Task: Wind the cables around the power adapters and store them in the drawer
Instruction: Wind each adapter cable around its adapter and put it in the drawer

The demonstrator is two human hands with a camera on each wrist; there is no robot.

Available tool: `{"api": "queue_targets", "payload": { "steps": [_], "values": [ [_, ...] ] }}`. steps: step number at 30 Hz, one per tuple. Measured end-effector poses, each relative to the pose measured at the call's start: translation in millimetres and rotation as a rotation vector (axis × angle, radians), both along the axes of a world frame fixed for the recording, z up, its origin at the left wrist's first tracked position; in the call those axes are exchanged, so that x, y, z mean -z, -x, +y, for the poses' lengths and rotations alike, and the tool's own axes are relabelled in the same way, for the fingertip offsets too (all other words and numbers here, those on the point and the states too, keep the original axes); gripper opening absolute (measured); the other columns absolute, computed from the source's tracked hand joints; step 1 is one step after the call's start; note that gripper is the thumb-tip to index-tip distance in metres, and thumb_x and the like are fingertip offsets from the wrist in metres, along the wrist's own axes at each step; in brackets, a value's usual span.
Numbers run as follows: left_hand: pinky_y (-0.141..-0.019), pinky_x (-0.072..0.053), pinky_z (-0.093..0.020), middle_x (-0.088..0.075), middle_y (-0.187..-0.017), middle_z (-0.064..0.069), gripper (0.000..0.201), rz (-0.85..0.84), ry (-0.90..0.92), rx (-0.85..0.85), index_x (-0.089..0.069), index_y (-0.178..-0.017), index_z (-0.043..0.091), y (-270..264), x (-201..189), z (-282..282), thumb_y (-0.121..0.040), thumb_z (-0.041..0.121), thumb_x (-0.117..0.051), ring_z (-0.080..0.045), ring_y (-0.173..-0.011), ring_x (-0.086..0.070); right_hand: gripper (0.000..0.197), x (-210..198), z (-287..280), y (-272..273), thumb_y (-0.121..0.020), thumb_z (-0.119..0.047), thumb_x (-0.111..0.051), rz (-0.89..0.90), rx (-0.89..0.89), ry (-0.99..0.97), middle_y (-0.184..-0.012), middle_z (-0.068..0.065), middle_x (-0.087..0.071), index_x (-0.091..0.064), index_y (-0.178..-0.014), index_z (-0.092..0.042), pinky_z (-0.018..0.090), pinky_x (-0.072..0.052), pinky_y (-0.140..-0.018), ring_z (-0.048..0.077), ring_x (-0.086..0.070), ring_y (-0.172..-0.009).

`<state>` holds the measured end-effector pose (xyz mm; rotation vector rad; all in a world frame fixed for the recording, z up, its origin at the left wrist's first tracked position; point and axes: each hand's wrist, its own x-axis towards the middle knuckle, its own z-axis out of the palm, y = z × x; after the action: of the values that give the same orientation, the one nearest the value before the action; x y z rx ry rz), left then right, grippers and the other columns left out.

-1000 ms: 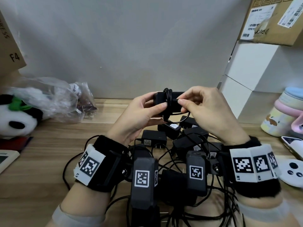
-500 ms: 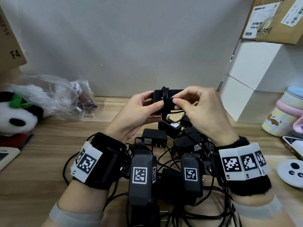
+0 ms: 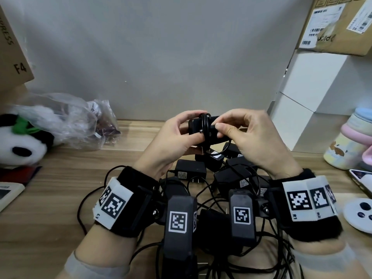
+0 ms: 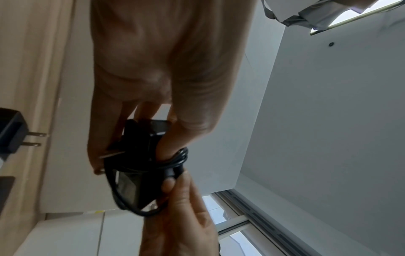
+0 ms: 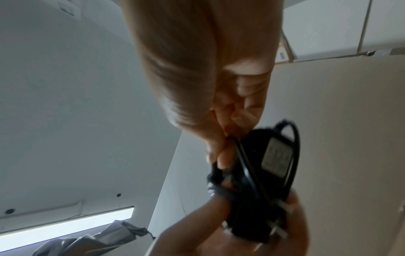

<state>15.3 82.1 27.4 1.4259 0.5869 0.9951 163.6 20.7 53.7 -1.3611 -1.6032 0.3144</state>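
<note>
Black adapter, black cable, black-white panda.

The wooden table carries a tangle of black power adapters, a plush panda, a crumpled plastic bag, white boxes and a white controller.

held adapter: black rectangular plastic power adapter, lifted above the desk, thin black cable coiled round its middle
pile: more black adapters with tangled cables on the wooden desk

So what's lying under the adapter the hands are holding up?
Below the held adapter, more black power adapters and tangled cables lie on the wooden desk. Hands and wrist cameras cover part of the pile.
</note>
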Motion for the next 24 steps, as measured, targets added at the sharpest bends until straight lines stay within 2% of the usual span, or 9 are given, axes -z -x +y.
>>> {"api": "queue_targets", "payload": {
  "steps": [3, 6, 10, 12, 14, 16, 18, 19, 24],
  "values": [
    [-0.072, -0.057, -0.036, -0.066, -0.1, -0.01, 0.036, -0.039, 0.073, 0.03, -0.061, -0.109, 0.022, -7, 5, -2, -0.085, -0.005, -0.06, -0.025, -0.086, -0.065, 0.009, 0, 1, 1, -0.085, -0.009, -0.066, -0.015, 0.04, -0.021, -0.066, -0.009, -0.067, -0.072, -0.082, -0.014, 0.006, -0.043, -0.062, -0.004, -0.062, -0.062],
    [-0.061, -0.055, -0.026, -0.067, -0.096, -0.007, 0.036, -0.103, 0.134, -0.006, -0.061, -0.113, 0.021, -12, 7, -2, -0.086, -0.003, -0.06, -0.023, -0.08, -0.064, 0.008, 0, 1, -1, -0.083, -0.009, -0.069, 0.023, 0.051, -0.052, -0.068, -0.008, -0.07, -0.074, -0.083, -0.015, 0.003, -0.04, -0.059, -0.002, -0.065, -0.063],
    [-0.064, -0.055, -0.028, -0.066, -0.101, -0.006, 0.037, -0.088, 0.153, 0.031, -0.061, -0.113, 0.024, -9, 7, 0, -0.085, -0.002, -0.06, -0.023, -0.085, -0.063, 0.01, 1, 1, -1, -0.08, -0.005, -0.07, 0.07, 0.005, -0.051, -0.074, -0.006, -0.073, -0.076, -0.085, -0.012, 0.007, -0.045, -0.062, 0.003, -0.068, -0.067],
    [-0.067, -0.056, -0.029, -0.066, -0.099, -0.004, 0.038, -0.067, 0.144, 0.055, -0.062, -0.112, 0.026, -3, 4, 3, -0.085, -0.001, -0.06, -0.02, -0.084, -0.064, 0.011, 2, 0, 2, -0.08, -0.004, -0.07, 0.066, -0.015, -0.062, -0.075, -0.006, -0.073, -0.076, -0.087, -0.011, 0.006, -0.045, -0.061, 0.002, -0.068, -0.066],
    [-0.071, -0.057, -0.03, -0.066, -0.098, -0.003, 0.041, -0.031, 0.117, 0.075, -0.06, -0.115, 0.028, 1, 2, 5, -0.087, -0.002, -0.057, -0.018, -0.084, -0.065, 0.009, 4, 0, 4, -0.08, -0.008, -0.072, 0.032, 0.005, -0.056, -0.07, -0.006, -0.072, -0.074, -0.087, -0.012, 0.004, -0.042, -0.058, -0.001, -0.065, -0.059],
    [-0.075, -0.056, -0.032, -0.063, -0.104, -0.005, 0.044, 0.004, 0.101, 0.109, -0.055, -0.122, 0.027, 4, 1, 5, -0.091, -0.003, -0.051, -0.02, -0.089, -0.062, 0.008, 5, 3, 5, -0.079, -0.016, -0.074, -0.009, 0.062, -0.034, -0.065, -0.006, -0.07, -0.068, -0.083, -0.014, 0.006, -0.042, -0.055, -0.005, -0.061, -0.054],
    [-0.073, -0.056, -0.031, -0.06, -0.11, -0.005, 0.043, -0.016, 0.126, 0.149, -0.051, -0.127, 0.022, 5, 1, 5, -0.093, -0.004, -0.045, -0.021, -0.093, -0.061, 0.01, 5, 3, 5, -0.077, -0.02, -0.075, -0.045, 0.103, -0.052, -0.063, -0.006, -0.07, -0.066, -0.077, -0.015, 0.009, -0.043, -0.055, -0.006, -0.059, -0.053],
    [-0.07, -0.056, -0.03, -0.06, -0.11, -0.005, 0.041, -0.035, 0.138, 0.166, -0.049, -0.127, 0.02, 6, 0, 5, -0.094, -0.003, -0.043, -0.02, -0.092, -0.061, 0.01, 3, 2, 6, -0.077, -0.02, -0.076, -0.06, 0.109, -0.081, -0.063, -0.008, -0.069, -0.067, -0.075, -0.015, 0.006, -0.04, -0.054, -0.007, -0.057, -0.052],
    [-0.062, -0.056, -0.029, -0.059, -0.098, -0.009, 0.038, -0.056, 0.169, 0.14, -0.048, -0.126, 0.012, 2, 3, 4, -0.091, -0.004, -0.048, -0.02, -0.079, -0.062, 0.009, 4, 2, 5, -0.074, -0.019, -0.078, -0.075, 0.133, -0.163, -0.058, -0.015, -0.06, -0.071, -0.07, -0.015, 0.005, -0.034, -0.051, -0.002, -0.052, -0.049]
  ]
}}
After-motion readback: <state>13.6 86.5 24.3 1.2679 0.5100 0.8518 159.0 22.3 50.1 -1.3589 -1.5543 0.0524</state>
